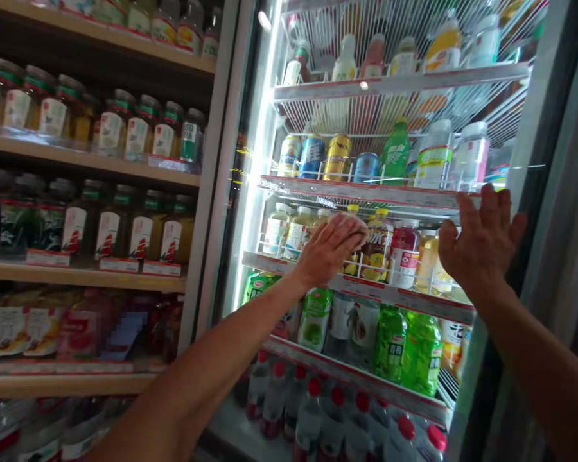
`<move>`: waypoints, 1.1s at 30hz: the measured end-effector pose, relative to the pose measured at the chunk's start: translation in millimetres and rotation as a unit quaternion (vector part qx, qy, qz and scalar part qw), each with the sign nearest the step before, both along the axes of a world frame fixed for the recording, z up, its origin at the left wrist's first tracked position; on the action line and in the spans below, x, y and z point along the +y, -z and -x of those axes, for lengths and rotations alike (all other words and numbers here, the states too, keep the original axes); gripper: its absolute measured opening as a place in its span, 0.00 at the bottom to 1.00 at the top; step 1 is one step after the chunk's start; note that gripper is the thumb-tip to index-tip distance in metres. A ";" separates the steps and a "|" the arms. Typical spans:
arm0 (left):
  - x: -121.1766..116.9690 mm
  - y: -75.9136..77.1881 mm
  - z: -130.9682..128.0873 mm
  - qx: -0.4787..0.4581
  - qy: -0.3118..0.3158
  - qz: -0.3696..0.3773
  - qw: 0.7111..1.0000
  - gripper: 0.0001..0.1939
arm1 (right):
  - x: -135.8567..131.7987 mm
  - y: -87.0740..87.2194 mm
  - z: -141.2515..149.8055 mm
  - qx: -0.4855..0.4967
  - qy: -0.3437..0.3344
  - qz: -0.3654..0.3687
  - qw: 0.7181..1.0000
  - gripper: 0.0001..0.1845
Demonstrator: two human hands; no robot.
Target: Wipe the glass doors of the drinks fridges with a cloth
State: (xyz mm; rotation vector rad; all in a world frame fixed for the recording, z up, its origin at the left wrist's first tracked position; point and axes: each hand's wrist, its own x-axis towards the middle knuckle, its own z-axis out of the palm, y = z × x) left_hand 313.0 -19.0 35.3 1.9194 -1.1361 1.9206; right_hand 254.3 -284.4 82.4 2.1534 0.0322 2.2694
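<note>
My left hand (328,250) reaches forward, pressing a pale pinkish cloth (358,226) against the glass door of a lit drinks fridge; most of the cloth is hidden under the fingers. Behind it, through the glass, are yellow-capped bottles (377,247) on a wire-fronted shelf. To the right, my right hand (484,240) is raised with fingers spread, close to the right side of the glass. It holds nothing; whether the palm touches the door I cannot tell. A bottle with a dark red top (405,253) shows between the two hands.
Fridge shelves carry cans (338,157), green bottles (422,353) and red-capped bottles (311,420) at the bottom. A metal door frame (542,212) runs down the right. At left, wooden shelves (89,273) hold rows of jars (110,221) and packaged drinks.
</note>
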 end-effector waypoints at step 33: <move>54.1 28.1 -16.5 -0.052 -0.063 0.241 0.967 0.29 | -3.9 9.1 -2.2 -0.006 -0.023 0.004 1.000 0.29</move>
